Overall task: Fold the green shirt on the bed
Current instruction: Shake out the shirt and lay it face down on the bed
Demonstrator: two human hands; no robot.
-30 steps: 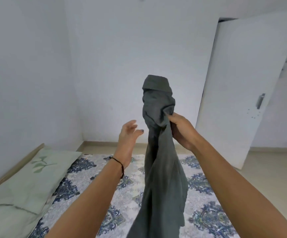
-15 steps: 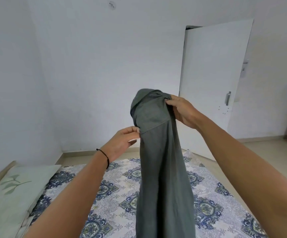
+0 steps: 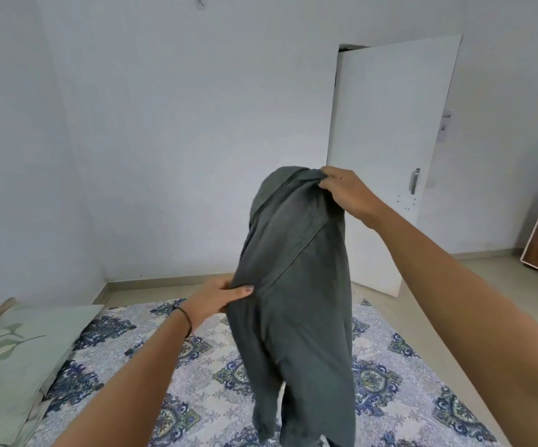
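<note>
Since half a second ago, left hand (image 3: 216, 300) dropping lower along the side of the dark grey-green cotton shirt (image 3: 293, 285), cloth spreading wider. Left hand pinching the shirt's left edge between thumb and fingers. Right hand (image 3: 348, 195) gripping bunched fabric at the top, fingers curled round it. Shirt hanging between both hands, above the bed with blue-and-white patterned cover (image 3: 209, 382). Pale green leaf-print pillow (image 3: 13, 350) lying at the bed's left edge. White door (image 3: 390, 156) standing open behind.
</note>
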